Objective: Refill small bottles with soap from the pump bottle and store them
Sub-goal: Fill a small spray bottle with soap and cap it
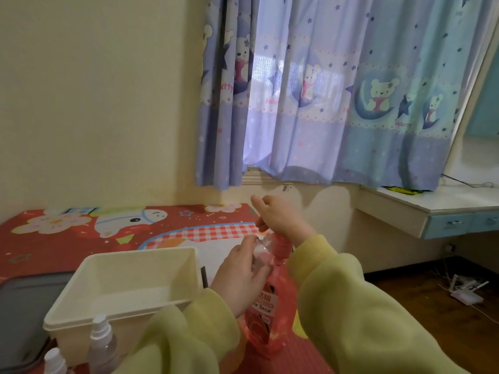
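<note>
A pink pump bottle of soap (pixel 263 317) stands on the red patterned table. My right hand (pixel 278 217) is on top of its pump head, fingers curled down over it. My left hand (pixel 240 268) grips a small clear bottle (pixel 260 252) held tilted against the pump's spout. Two small clear spray bottles stand at the lower left, the taller one (pixel 102 344) next to the shorter one (pixel 55 361). Both arms wear yellow-green sleeves that hide the table's front right.
A cream plastic bin (pixel 67 314), with nothing visible inside, stands left of the pump bottle. A grey lid or tray (pixel 19 306) lies at the far left. A white shelf with blue drawers (pixel 432 211) juts out on the right under the curtain.
</note>
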